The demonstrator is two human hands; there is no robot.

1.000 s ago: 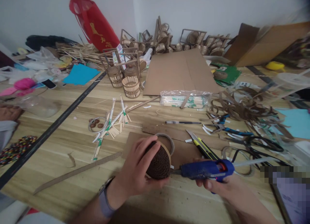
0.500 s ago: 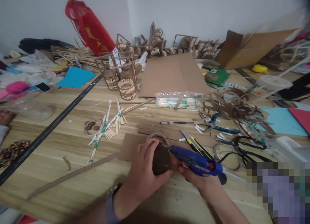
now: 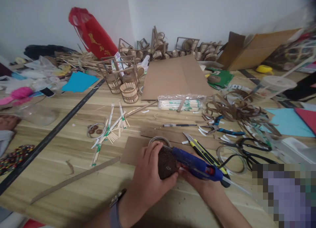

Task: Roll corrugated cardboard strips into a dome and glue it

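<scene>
My left hand (image 3: pixel 149 175), with a watch on its wrist, is wrapped round a dark brown round coiled piece (image 3: pixel 166 163) near the table's front. In my right hand (image 3: pixel 197 182) is a blue glue gun (image 3: pixel 195 162), its nozzle pointing left over the top of the coiled piece. A clear glue stick trails from the gun's back end. Just behind the coiled piece a pale ring (image 3: pixel 160 139) rests on flat cardboard (image 3: pixel 128 150). My right fingers are partly hidden under the gun.
Utility knives (image 3: pixel 199 149), pliers (image 3: pixel 227 132) and black scissors (image 3: pixel 254 145) lie to the right. Bamboo sticks (image 3: pixel 112 134) are at centre left, small slatted buckets (image 3: pixel 129 92) behind. Another person's hand (image 3: pixel 8 122) rests at the left edge.
The glue gun has shifted slightly left and tilted, its nozzle now over the coiled piece. My left hand has turned the piece a little, showing more of its coiled face.
</scene>
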